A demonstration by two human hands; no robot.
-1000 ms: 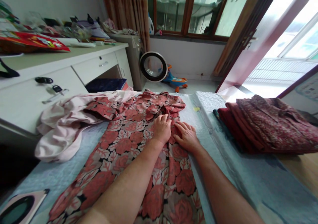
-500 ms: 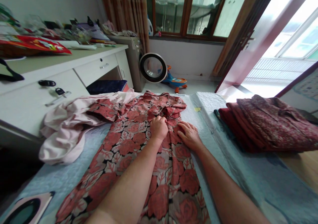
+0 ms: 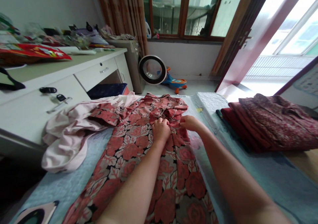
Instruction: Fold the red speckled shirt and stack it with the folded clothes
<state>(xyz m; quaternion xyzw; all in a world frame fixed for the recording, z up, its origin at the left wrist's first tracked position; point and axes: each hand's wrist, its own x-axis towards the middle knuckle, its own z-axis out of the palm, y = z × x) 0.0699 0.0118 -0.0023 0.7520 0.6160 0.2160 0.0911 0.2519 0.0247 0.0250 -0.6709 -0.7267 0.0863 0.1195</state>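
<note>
A dress with red roses (image 3: 139,151) lies spread lengthwise on a light blue quilted bed cover (image 3: 260,181). My left hand (image 3: 161,130) rests closed on the fabric near the waist, pinching a fold. My right hand (image 3: 190,122) is just to its right, fingers curled on the bunched cloth at the dress's upper right side. The top of the dress is crumpled beyond both hands.
A pale pink garment (image 3: 69,134) is heaped to the left of the dress. Folded dark red clothes (image 3: 270,121) are stacked at the right. A white desk (image 3: 49,85) with drawers and clutter stands left. A round fan (image 3: 152,69) and a toy car (image 3: 177,82) sit on the floor beyond.
Both hands moved up the dress toward its top. They went from lying flat on the cloth to closing on folds of it. The camera tilted slightly forward.
</note>
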